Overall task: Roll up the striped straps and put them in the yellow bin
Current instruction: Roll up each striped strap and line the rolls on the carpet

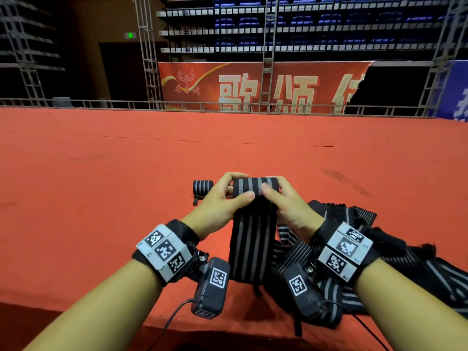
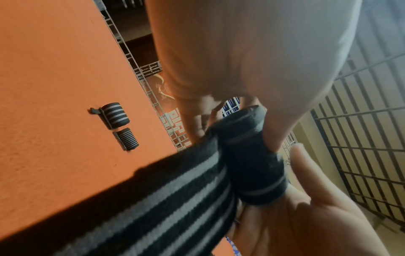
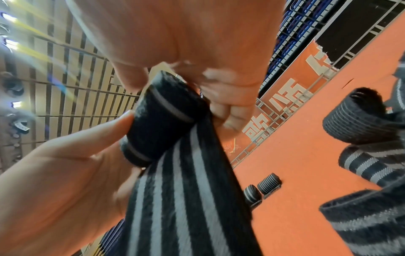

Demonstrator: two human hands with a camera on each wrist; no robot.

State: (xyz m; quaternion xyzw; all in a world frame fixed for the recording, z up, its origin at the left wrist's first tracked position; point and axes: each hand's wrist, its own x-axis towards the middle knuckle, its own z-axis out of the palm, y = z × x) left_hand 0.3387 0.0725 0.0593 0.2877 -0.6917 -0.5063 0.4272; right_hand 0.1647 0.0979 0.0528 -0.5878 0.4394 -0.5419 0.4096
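Half-rolled black strap [image 1: 253,224], grey stripes

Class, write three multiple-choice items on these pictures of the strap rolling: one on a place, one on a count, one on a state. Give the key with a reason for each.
1. Where does the heap of unrolled straps lie?
A. On the person's right
B. On the person's left
C. Beyond the far railing

2. How many finished rolls lie on the red surface?
A. None
B. Two
C. Five

3. What state is the strap in hand in?
A. Fully rolled
B. Flat and unrolled
C. Partly rolled, tail hanging loose

Key:
1 A, the head view shows the heap by the right wrist.
2 B, both wrist views show two rolls side by side.
3 C, the left hand and right hand grip a roll at the top while striped length hangs below.
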